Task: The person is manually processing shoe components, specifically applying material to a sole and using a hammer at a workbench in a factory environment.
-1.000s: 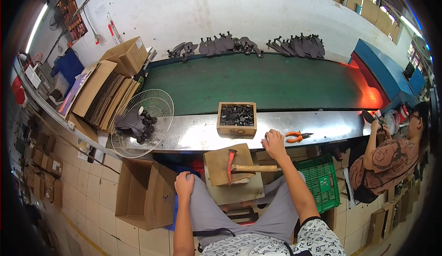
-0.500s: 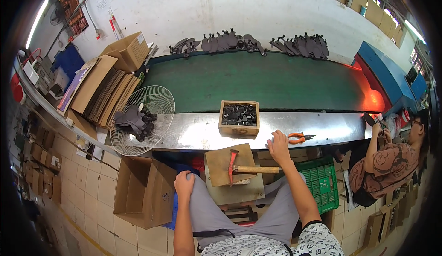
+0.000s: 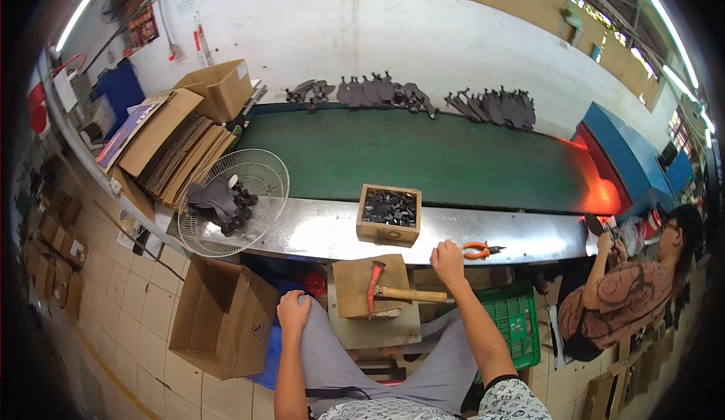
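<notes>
My left hand [image 3: 293, 310] rests on my left knee, its fingers draped over the grey trouser cloth, holding nothing. At the front edge of the metal ledge, my right hand [image 3: 447, 260] is curled into a loose fist with no object showing in it. Just right of it lie orange-handled pliers [image 3: 477, 251], apart from the hand. A hammer with a red head and wooden handle [image 3: 411, 294] lies on a brown pad [image 3: 351, 276] over a small work stand between my knees. A wooden box [image 3: 387, 234] of small black pieces stands on the ledge.
Behind the ledge runs a green conveyor belt [image 3: 408, 152], with dark shoe-sole-shaped pieces [image 3: 366, 91] along its far side. A wire basket [image 3: 276, 216] holds similar pieces at left. Cardboard boxes [image 3: 219, 329] and a green crate [image 3: 513, 329] flank me. A co-worker [image 3: 627, 291] sits at right.
The whole view has tilted, so the bench sits lower in the picture. My right hand's fingers, spread before, have drawn together at the ledge edge. My left hand stays on the knee.
</notes>
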`<action>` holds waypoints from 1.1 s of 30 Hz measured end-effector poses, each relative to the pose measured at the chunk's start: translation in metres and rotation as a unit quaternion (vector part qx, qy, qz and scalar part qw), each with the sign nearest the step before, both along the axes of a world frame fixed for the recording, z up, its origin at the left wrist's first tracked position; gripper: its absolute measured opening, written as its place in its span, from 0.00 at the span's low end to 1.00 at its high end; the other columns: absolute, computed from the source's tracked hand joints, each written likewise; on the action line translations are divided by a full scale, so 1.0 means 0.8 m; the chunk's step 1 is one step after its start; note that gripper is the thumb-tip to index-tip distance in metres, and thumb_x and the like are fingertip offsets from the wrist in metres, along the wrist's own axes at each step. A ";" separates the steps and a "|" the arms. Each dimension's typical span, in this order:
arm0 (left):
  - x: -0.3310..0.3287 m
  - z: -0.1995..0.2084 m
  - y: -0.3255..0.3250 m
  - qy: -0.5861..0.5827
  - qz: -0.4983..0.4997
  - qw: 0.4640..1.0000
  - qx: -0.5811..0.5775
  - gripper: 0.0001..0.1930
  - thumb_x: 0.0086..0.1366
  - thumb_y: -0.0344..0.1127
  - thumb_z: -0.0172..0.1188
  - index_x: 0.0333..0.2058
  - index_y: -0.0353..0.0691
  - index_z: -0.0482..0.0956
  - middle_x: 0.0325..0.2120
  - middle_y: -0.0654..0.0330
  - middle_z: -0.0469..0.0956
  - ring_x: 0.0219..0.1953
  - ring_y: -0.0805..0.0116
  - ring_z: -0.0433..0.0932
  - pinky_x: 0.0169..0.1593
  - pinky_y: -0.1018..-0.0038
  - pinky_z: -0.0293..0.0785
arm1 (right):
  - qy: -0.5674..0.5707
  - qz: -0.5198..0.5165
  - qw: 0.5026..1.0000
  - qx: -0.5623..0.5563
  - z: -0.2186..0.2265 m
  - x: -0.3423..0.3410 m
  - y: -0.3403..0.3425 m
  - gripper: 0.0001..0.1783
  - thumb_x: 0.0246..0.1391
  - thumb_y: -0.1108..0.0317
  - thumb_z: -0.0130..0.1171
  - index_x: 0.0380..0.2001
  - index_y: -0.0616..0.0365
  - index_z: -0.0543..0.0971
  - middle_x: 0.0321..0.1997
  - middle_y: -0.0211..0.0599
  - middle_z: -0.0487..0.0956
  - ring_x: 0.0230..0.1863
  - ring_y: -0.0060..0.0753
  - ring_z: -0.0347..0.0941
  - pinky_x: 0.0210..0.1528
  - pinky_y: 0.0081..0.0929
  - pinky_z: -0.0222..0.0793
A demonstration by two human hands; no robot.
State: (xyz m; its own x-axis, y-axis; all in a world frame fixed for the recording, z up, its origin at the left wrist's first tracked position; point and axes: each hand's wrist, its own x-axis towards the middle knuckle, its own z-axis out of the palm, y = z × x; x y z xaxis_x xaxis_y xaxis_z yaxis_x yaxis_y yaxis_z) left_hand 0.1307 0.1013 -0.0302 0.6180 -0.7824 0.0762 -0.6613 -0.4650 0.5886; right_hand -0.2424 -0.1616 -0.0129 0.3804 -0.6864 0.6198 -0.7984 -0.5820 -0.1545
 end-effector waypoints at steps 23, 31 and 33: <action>-0.002 0.005 -0.002 0.006 -0.007 1.000 -0.008 0.17 0.59 0.46 0.60 0.40 0.42 0.85 0.43 0.57 0.83 0.51 0.54 0.77 0.56 0.60 0.70 | -0.012 0.031 0.998 0.061 -0.001 0.018 -0.017 0.10 0.53 0.68 0.60 0.21 0.59 0.74 0.25 0.45 0.73 0.30 0.54 0.72 0.33 0.48 0.67; 0.001 0.003 0.003 -0.009 -0.005 1.000 -0.020 0.17 0.59 0.47 0.60 0.40 0.41 0.85 0.41 0.53 0.83 0.49 0.50 0.78 0.54 0.58 0.72 | 0.032 0.029 0.999 0.018 -0.003 0.017 0.010 0.12 0.55 0.65 0.59 0.40 0.58 0.74 0.49 0.45 0.71 0.50 0.50 0.67 0.52 0.49 0.61; -0.001 0.002 -0.002 -0.006 -0.006 1.000 -0.022 0.18 0.59 0.47 0.60 0.40 0.41 0.85 0.42 0.53 0.83 0.49 0.50 0.78 0.54 0.58 0.72 | 0.050 0.018 0.998 0.047 -0.002 0.010 0.007 0.14 0.55 0.65 0.60 0.42 0.58 0.73 0.53 0.45 0.69 0.54 0.49 0.65 0.56 0.49 0.58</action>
